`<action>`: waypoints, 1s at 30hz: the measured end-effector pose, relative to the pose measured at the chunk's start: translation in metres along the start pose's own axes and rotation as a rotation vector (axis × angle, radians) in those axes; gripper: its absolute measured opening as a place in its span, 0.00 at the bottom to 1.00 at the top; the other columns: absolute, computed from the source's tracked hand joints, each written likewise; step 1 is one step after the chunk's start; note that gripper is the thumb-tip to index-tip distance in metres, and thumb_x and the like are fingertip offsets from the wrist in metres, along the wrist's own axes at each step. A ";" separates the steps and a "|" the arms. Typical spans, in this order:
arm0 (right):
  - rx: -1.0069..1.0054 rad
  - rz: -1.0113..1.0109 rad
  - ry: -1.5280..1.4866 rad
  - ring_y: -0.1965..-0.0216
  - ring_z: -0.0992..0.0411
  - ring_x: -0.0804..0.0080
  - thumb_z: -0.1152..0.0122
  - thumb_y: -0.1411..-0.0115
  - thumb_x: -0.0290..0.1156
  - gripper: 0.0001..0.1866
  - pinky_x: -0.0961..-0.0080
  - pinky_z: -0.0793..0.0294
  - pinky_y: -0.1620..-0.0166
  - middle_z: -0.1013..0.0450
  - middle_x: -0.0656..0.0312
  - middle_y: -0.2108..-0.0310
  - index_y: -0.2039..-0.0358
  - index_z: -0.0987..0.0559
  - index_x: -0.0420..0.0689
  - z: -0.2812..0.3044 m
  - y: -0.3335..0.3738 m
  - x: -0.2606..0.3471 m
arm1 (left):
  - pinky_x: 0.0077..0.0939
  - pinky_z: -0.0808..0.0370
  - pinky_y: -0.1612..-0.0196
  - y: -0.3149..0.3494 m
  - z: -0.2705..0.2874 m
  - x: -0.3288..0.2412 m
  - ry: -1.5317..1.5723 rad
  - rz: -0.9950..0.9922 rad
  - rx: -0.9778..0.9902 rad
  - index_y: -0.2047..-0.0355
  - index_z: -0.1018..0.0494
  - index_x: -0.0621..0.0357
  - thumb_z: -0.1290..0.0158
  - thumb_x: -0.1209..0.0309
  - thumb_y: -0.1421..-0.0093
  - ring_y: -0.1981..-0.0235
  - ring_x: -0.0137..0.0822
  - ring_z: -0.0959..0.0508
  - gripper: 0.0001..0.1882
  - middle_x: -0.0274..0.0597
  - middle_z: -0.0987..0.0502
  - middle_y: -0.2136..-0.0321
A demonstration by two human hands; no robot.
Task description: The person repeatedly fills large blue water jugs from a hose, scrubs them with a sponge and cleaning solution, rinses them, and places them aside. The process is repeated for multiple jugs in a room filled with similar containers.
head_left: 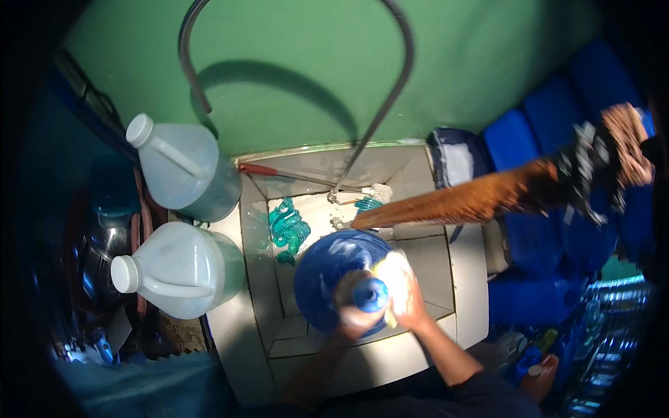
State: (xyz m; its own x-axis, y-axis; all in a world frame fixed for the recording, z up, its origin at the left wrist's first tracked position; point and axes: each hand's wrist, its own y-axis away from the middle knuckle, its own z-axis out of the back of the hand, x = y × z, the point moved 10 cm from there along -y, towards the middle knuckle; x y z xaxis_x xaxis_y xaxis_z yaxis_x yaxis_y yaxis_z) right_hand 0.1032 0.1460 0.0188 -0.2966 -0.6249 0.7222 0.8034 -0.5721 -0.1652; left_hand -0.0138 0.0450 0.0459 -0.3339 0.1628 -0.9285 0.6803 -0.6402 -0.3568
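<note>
A large round blue water jug point(322, 279) stands in a tiled basin point(258, 279), its neck pointing up toward me. Around the neck, my left hand point(357, 320) is closed, though its fingers are blurred. My right hand point(412, 306) presses a white and yellowish cloth point(396, 275) against the jug's right side beside the neck. Glare washes out part of the cloth, so its exact kind is hard to see. Behind the jug, a green netted scrubber point(288, 226) lies on the basin floor.
Two translucent jugs with white caps, a rear one point(180, 167) and a front one point(182, 268), stand at the left. A brown wooden post point(467, 198) slants in from the right. A red-handled brush point(279, 173) spans the basin's back, below a curved pipe point(397, 76). Blue containers point(529, 237) stack at right.
</note>
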 end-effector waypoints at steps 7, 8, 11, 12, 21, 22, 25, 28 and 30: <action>0.768 -0.334 -0.243 0.33 0.41 0.51 0.49 0.37 0.42 0.29 0.47 0.47 0.32 0.36 0.47 0.36 0.38 0.30 0.42 -0.104 -0.039 -0.143 | 0.35 0.22 0.61 0.022 -0.052 0.052 0.372 0.060 0.908 0.60 0.25 0.58 0.24 0.63 0.62 0.66 0.43 0.19 0.30 0.47 0.21 0.66; 0.813 -0.353 -0.209 0.33 0.40 0.51 0.49 0.37 0.42 0.29 0.47 0.47 0.33 0.36 0.47 0.36 0.38 0.30 0.42 -0.106 -0.032 -0.156 | 0.35 0.22 0.61 0.006 -0.046 0.050 0.314 0.046 0.699 0.60 0.26 0.58 0.25 0.63 0.62 0.67 0.43 0.19 0.30 0.47 0.21 0.66; 0.653 -0.224 -0.137 0.34 0.40 0.52 0.50 0.36 0.43 0.28 0.48 0.46 0.33 0.36 0.48 0.36 0.39 0.30 0.42 -0.088 -0.025 -0.162 | 0.35 0.22 0.62 -0.013 -0.015 0.019 0.094 -0.027 0.096 0.60 0.26 0.58 0.25 0.63 0.61 0.68 0.44 0.19 0.30 0.46 0.21 0.66; 0.598 -0.209 -0.116 0.34 0.39 0.52 0.50 0.36 0.43 0.28 0.48 0.46 0.33 0.35 0.48 0.36 0.39 0.30 0.42 -0.080 -0.018 -0.164 | 0.35 0.22 0.62 -0.009 0.005 0.010 0.012 -0.048 -0.114 0.60 0.26 0.58 0.25 0.62 0.60 0.68 0.44 0.19 0.29 0.46 0.21 0.66; 0.886 -0.632 0.189 0.35 0.37 0.54 0.51 0.35 0.45 0.28 0.50 0.43 0.34 0.34 0.49 0.37 0.40 0.29 0.43 -0.192 0.059 -0.346 | 0.37 0.22 0.56 -0.006 -0.035 0.070 0.107 -0.068 0.503 0.57 0.25 0.59 0.30 0.62 0.58 0.64 0.43 0.18 0.28 0.44 0.20 0.65; 0.898 -0.674 0.193 0.35 0.37 0.54 0.51 0.35 0.45 0.28 0.50 0.43 0.34 0.34 0.49 0.37 0.40 0.29 0.43 -0.201 0.071 -0.359 | 0.38 0.24 0.54 -0.008 -0.011 0.040 -0.068 -0.298 0.137 0.56 0.26 0.61 0.30 0.61 0.56 0.60 0.46 0.20 0.29 0.46 0.21 0.63; 0.871 -0.797 0.092 0.36 0.37 0.54 0.52 0.35 0.45 0.27 0.51 0.42 0.34 0.34 0.50 0.37 0.40 0.29 0.43 -0.220 0.094 -0.374 | 0.50 0.30 0.44 -0.015 0.006 0.020 -0.214 -0.165 -0.158 0.47 0.30 0.66 0.35 0.52 0.49 0.49 0.57 0.25 0.37 0.57 0.24 0.54; 0.798 -0.976 -0.122 0.36 0.36 0.55 0.52 0.35 0.46 0.27 0.51 0.41 0.34 0.33 0.50 0.38 0.40 0.28 0.43 -0.226 0.110 -0.360 | 0.39 0.24 0.53 -0.040 -0.018 0.019 0.090 -0.091 0.357 0.54 0.27 0.61 0.31 0.59 0.54 0.60 0.46 0.21 0.30 0.46 0.21 0.63; 0.688 -1.146 -0.372 0.36 0.36 0.55 0.52 0.34 0.46 0.27 0.52 0.41 0.35 0.33 0.50 0.38 0.40 0.28 0.43 -0.224 0.117 -0.336 | 0.32 0.21 0.60 -0.038 -0.037 0.042 0.217 0.222 0.688 0.58 0.24 0.58 0.28 0.63 0.56 0.66 0.36 0.18 0.26 0.38 0.20 0.67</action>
State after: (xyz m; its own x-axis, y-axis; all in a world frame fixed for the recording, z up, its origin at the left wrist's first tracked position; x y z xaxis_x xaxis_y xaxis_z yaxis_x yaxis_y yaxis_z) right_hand 0.1815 0.1703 -0.3938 -0.8903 0.2497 0.3808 0.3300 -0.2224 0.9174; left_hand -0.0295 0.1039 0.0170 -0.0522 0.0735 -0.9959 0.1314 -0.9881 -0.0798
